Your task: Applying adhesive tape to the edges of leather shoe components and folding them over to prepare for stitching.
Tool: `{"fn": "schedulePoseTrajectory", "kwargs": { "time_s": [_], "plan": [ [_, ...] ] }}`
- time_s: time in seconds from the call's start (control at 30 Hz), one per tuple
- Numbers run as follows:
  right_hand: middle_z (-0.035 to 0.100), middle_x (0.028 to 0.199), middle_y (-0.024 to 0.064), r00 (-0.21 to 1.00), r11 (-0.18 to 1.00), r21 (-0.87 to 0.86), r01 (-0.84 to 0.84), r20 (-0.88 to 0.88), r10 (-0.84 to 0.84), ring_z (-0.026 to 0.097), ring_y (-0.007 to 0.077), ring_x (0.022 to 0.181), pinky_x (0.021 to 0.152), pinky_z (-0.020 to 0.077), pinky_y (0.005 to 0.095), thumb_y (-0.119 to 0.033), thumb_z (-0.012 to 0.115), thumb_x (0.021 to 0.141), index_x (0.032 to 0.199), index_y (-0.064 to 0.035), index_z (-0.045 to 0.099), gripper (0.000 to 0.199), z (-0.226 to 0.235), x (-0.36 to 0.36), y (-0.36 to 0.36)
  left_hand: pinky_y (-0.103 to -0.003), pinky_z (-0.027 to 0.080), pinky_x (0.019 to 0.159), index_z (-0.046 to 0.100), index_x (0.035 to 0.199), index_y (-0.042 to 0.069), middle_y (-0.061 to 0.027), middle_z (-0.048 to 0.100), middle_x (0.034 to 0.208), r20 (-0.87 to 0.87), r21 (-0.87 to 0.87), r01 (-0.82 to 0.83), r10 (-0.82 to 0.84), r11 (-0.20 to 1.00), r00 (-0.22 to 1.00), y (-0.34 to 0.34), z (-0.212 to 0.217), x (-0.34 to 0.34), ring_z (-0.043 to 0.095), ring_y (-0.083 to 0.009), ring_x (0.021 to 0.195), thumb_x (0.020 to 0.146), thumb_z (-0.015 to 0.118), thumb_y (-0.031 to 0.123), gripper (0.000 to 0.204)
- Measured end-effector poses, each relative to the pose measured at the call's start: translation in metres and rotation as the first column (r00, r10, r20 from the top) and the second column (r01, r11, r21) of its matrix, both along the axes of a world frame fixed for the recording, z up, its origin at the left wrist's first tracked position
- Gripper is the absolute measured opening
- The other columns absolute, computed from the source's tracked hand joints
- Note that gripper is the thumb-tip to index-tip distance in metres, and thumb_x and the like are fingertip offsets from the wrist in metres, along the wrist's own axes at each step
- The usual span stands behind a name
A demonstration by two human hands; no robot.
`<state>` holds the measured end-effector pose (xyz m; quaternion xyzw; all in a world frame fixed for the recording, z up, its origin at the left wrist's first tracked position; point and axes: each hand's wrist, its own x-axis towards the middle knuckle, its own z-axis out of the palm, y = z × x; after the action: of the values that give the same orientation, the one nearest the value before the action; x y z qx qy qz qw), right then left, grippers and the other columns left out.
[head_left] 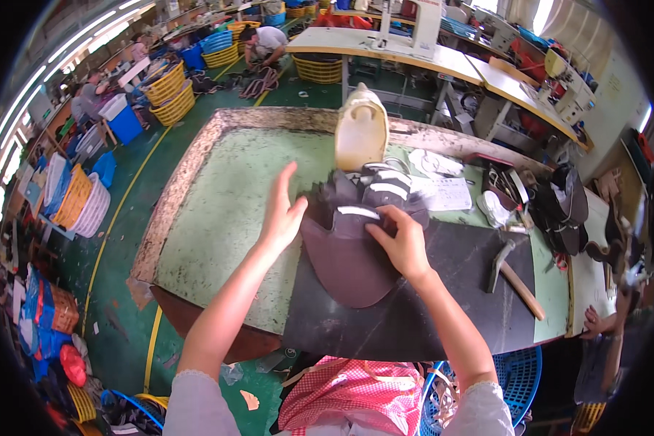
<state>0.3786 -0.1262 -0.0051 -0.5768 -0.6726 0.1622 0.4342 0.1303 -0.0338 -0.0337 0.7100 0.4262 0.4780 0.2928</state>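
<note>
Room: big workshop with a green floor, long tables and yellow baskets (168, 93) far behind the desk.
Desk: green top (218, 211) with worn edges; a black mat (450, 291) lies on the near part.
Cap: dark cap (345, 254) lies on the black mat, brim toward the person, with white stripes on top.
Left hand: left hand (280, 214) is at the left edge of the cap, fingers spread wide and pointing up, holding nothing.
Right hand: right hand (403, 243) rests on the right side of the cap, fingers bent and pressed on the cloth near a white stripe.
Jug: pale jug (361, 131) stands just behind the cap.
Hammer: hammer (512, 272) lies on the mat, to the right of the cap.
More caps: dark pile (563, 207) sits far right of the cap.
Other person: a hand (596, 320) shows far right of the cap, by the desk corner.
</note>
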Motion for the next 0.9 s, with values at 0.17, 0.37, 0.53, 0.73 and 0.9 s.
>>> {"fn": "schedulePoseTrajectory", "kwargs": {
  "time_s": [0.17,0.37,0.53,0.73,0.9],
  "plan": [
    [0.067,0.088,0.0048,0.931,0.959,-0.104,-0.263,-0.287,0.224,0.063,0.0099,0.079,0.073,0.0516,0.0259,-0.007,0.075,0.087,0.107,-0.0019,0.064,0.023,0.025,0.014,-0.042,-0.043,0.039,0.11,0.058,0.124,0.007,-0.0148,0.058,0.128,-0.497,0.398,0.241,-0.013,0.885,0.868,-0.095,0.081,0.046,0.048,-0.0329,0.133,0.081,0.078,0.015,0.047],
    [0.066,0.121,0.0134,0.712,0.461,-0.558,-0.69,-0.639,0.292,0.061,0.0138,0.097,0.079,0.0546,0.0308,-0.064,0.044,0.098,0.143,-0.0036,0.047,0.076,0.038,0.041,-0.099,-0.031,0.047,0.049,0.065,0.097,0.012,-0.0016,0.066,0.084,-0.448,0.522,0.623,-0.435,0.582,0.781,-0.139,0.061,0.047,0.061,-0.0172,0.058,0.067,0.081,0.015,0.033],
    [0.061,0.076,0.0127,0.89,0.906,-0.232,-0.355,-0.381,0.251,0.056,0.0215,0.066,0.064,0.0458,0.0378,-0.021,0.065,0.096,0.09,0.0016,0.068,0.024,0.025,0.029,-0.14,-0.035,0.053,0.071,0.048,0.135,0.002,-0.0127,0.057,0.104,-0.264,-0.248,0.496,-0.551,0.832,0.792,-0.178,0.056,0.054,0.065,-0.0265,0.082,0.079,0.081,0.024,0.069],
    [0.056,0.076,-0.005,0.673,0.428,-0.606,-0.671,-0.74,0.006,0.05,0.0032,0.075,0.065,0.0432,0.0254,-0.037,0.064,0.098,0.094,0.0016,0.066,0.038,0.027,0.032,-0.146,-0.023,0.048,0.076,0.067,0.111,0.0,0.0018,0.066,0.095,0.479,-0.743,0.642,-0.517,0.192,0.709,-0.185,0.038,0.042,0.058,-0.0055,0.083,0.097,0.067,0.019,0.024],
    [0.062,0.089,-0.0055,0.501,0.098,-0.494,-0.864,-0.864,0.057,0.053,0.0015,0.08,0.072,0.045,0.0206,-0.028,0.08,0.085,0.113,0.0017,0.066,0.043,0.003,0.049,-0.144,-0.026,0.047,0.085,0.066,0.114,-0.003,-0.0001,0.067,0.103,0.558,-0.808,0.585,-0.422,-0.077,0.715,-0.177,0.037,0.038,0.058,-0.0064,0.095,0.091,0.075,0.019,0.033]
  ]
}}
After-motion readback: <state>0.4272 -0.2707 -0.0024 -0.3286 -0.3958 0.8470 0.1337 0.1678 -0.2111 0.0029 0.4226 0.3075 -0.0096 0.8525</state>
